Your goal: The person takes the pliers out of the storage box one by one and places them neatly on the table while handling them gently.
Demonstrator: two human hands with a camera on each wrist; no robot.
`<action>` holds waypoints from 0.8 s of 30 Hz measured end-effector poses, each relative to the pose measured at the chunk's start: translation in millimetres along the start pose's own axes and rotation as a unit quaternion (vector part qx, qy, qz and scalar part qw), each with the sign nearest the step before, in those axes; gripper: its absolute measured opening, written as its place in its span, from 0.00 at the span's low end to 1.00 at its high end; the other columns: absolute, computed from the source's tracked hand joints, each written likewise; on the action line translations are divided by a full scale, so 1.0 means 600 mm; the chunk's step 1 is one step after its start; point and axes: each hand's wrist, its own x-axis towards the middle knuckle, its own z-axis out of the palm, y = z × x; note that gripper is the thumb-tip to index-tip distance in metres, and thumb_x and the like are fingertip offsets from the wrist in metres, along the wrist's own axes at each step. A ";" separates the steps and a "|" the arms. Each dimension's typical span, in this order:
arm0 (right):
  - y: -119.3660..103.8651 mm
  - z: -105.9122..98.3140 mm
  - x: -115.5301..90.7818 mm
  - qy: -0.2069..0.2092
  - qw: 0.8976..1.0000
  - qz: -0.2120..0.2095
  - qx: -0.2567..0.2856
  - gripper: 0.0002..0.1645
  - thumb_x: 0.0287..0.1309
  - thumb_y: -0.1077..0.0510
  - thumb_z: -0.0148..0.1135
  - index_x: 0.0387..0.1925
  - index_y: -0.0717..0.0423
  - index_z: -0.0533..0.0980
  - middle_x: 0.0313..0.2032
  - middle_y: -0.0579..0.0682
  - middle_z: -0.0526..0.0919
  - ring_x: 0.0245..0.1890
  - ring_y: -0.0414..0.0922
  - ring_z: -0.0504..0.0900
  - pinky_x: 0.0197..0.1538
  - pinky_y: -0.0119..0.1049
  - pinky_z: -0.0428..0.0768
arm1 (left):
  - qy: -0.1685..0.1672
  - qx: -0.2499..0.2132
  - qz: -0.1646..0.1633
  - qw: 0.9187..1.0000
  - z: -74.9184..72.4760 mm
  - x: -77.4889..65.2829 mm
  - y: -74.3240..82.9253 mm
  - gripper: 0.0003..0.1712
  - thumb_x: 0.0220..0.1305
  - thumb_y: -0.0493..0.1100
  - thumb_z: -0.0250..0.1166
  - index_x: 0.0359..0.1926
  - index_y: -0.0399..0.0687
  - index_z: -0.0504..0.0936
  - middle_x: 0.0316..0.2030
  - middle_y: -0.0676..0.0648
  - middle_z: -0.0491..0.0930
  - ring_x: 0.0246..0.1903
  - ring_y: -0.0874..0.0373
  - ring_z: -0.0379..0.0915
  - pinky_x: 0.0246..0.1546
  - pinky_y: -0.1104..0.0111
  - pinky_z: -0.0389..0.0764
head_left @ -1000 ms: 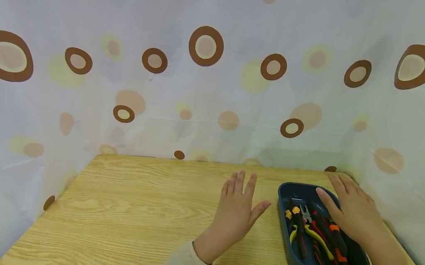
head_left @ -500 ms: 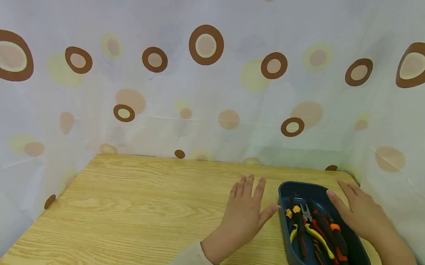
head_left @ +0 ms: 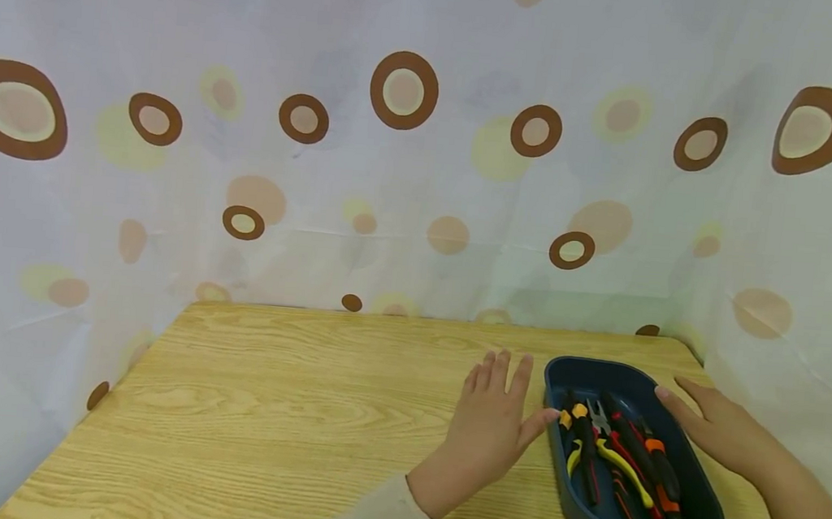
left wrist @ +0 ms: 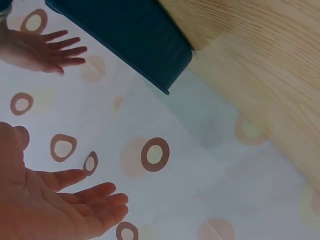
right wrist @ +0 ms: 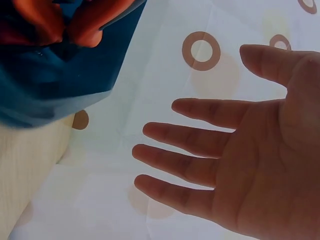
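A dark blue bin (head_left: 564, 499) stands at the right of the table, holding several tools. Among them are pliers with yellow-and-red handles (head_left: 623, 470) and tools with black-and-orange handles (head_left: 663, 474). My left hand (head_left: 487, 428) is at the bin's left side, fingers straight, thumb toward the rim; whether it touches cannot be told. On the bin's other side, my right hand (head_left: 732, 435) has its fingers extended and thumb near the right rim. In the right wrist view, the right palm (right wrist: 260, 160) faces the bin with nothing in it. The left wrist view shows the left hand (left wrist: 60, 205) holding nothing.
The wood-grain table (head_left: 264, 419) extends to the left of the bin. A pale curtain (head_left: 393, 176) with brown ring patterns hangs behind the table and along both sides. The table's right edge runs close past the bin.
My left hand has shifted right, toward the bin. The right hand has moved right and a little down, from over the bin's right part to beside it. The bin has stayed put.
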 end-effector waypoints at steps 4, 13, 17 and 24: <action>0.009 0.003 -0.002 -0.013 1.000 0.013 -0.009 0.44 0.65 0.40 0.32 0.59 0.80 0.50 0.54 0.82 0.54 0.50 0.77 0.54 0.43 0.66 0.59 | 0.001 0.010 0.006 1.000 0.008 0.005 0.006 0.40 0.60 0.67 0.25 0.67 0.50 0.50 0.61 0.42 0.56 0.62 0.48 0.51 0.58 0.59 0.59; 0.038 0.013 0.001 -0.050 0.999 0.008 -0.002 0.42 0.65 0.40 0.33 0.60 0.77 0.53 0.54 0.80 0.57 0.49 0.75 0.61 0.39 0.61 0.66 | 0.012 0.057 0.028 0.998 0.024 0.017 0.029 0.39 0.61 0.67 0.27 0.64 0.49 0.57 0.55 0.45 0.65 0.56 0.53 0.62 0.52 0.66 0.66; 0.046 0.016 0.003 -0.066 0.998 0.003 0.011 0.41 0.65 0.42 0.34 0.59 0.78 0.53 0.54 0.79 0.57 0.47 0.72 0.65 0.37 0.57 0.70 | 0.027 0.058 0.039 0.997 0.028 0.021 0.038 0.38 0.62 0.66 0.33 0.62 0.46 0.60 0.52 0.47 0.67 0.52 0.56 0.65 0.49 0.70 0.68; 0.053 0.015 0.008 -0.066 0.998 -0.023 0.013 0.37 0.66 0.46 0.36 0.55 0.80 0.58 0.52 0.79 0.61 0.46 0.72 0.66 0.38 0.56 0.70 | 0.006 0.051 0.050 0.997 0.037 0.023 0.039 0.34 0.65 0.61 0.38 0.62 0.41 0.59 0.51 0.48 0.67 0.50 0.59 0.66 0.48 0.73 0.68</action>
